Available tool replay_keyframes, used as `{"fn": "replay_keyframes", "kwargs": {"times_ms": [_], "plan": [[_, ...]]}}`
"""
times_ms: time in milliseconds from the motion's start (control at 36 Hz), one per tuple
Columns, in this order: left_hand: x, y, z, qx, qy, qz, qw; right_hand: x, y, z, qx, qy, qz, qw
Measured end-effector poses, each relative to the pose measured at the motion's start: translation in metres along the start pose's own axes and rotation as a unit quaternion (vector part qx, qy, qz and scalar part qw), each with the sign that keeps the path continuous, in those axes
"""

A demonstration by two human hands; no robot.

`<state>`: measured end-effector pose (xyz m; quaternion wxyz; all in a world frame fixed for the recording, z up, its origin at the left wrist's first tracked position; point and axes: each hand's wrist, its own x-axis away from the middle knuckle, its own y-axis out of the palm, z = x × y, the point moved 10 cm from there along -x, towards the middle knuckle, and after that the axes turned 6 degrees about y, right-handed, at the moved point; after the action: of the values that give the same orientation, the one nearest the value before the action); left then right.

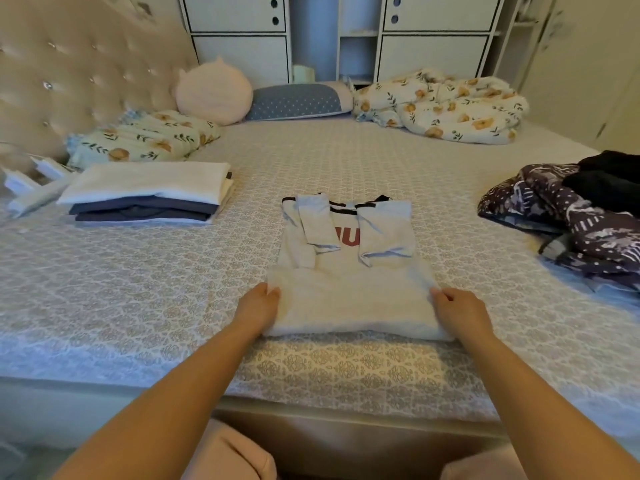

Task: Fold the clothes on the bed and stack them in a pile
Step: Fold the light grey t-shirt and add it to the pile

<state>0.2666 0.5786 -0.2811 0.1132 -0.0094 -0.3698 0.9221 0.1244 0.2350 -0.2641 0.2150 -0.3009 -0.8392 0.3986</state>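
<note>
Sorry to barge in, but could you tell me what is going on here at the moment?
A person is folding laundry on the bed. Both hands grip the near fold of a white T-shirt, the left hand at its left edge and the right hand at its right; the sleeves are already tucked in. A pile of folded clothes sits to the left, and a heap of unfolded dark clothes waits on the right.

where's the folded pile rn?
Head view, left side of the bed: the folded pile sits beside the floral pillow, left of the white shirt.
</note>
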Motion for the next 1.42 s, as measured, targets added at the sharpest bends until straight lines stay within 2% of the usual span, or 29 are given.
{"fn": "replay_keyframes", "kwargs": {"times_ms": [56,167,222,389,528,611,694,806,889,944,1000,1056,1139,1222,1278,1333,1417], "plan": [[-0.002,0.004,-0.003,-0.019,0.004,-0.030,0.999,0.002,0.003,0.002,0.006,-0.002,-0.009,1.000],[0.006,0.018,0.001,0.022,0.055,-0.108,0.992,0.007,0.019,-0.009,0.008,-0.036,-0.097,0.995],[0.009,0.015,0.000,0.014,0.070,-0.097,0.993,0.006,0.022,-0.005,0.030,-0.040,-0.100,0.994],[0.009,-0.013,0.007,-0.132,0.105,0.018,0.985,0.005,0.011,0.009,0.072,-0.027,-0.012,0.997],[0.004,-0.002,-0.013,-0.196,0.053,-0.039,0.978,0.004,0.014,0.012,0.090,-0.015,-0.020,0.996],[-0.008,-0.007,-0.020,-0.212,0.026,-0.045,0.976,-0.002,0.011,0.014,0.105,0.009,-0.037,0.994],[-0.020,-0.018,-0.015,-0.188,0.011,-0.024,0.982,-0.008,0.002,0.010,0.098,0.026,-0.029,0.994],[-0.032,-0.022,-0.003,-0.130,0.003,0.005,0.991,-0.014,-0.002,-0.016,0.067,-0.015,-0.024,0.997],[-0.038,-0.027,0.004,-0.027,0.010,0.059,0.998,-0.018,-0.003,-0.029,-0.008,-0.041,-0.031,0.999],[-0.037,-0.028,0.008,0.051,0.021,0.092,0.994,-0.023,-0.004,-0.025,-0.082,-0.015,-0.052,0.995],[-0.035,-0.021,0.009,0.065,0.027,0.086,0.994,-0.025,0.002,-0.016,-0.113,0.018,-0.079,0.990],[-0.032,-0.015,0.000,0.029,0.003,0.081,0.996,-0.025,0.007,-0.009,-0.083,0.029,-0.086,0.992],[-0.028,-0.018,-0.003,0.008,0.002,0.113,0.994,-0.021,0.003,-0.009,-0.019,0.029,-0.030,0.999],[-0.021,-0.016,0.021,-0.112,0.095,0.110,0.983,-0.007,-0.009,-0.033,0.085,-0.051,0.098,0.990],[-0.014,-0.005,0.045,-0.220,0.167,0.100,0.956,0.009,-0.005,-0.061,0.150,-0.142,0.146,0.968],[-0.009,0.017,0.062,-0.272,0.209,0.047,0.938,0.018,0.018,-0.080,0.183,-0.198,0.106,0.957],[-0.003,0.054,0.047,-0.335,0.206,-0.077,0.916,0.018,0.063,-0.068,0.220,-0.195,-0.027,0.955]]}}
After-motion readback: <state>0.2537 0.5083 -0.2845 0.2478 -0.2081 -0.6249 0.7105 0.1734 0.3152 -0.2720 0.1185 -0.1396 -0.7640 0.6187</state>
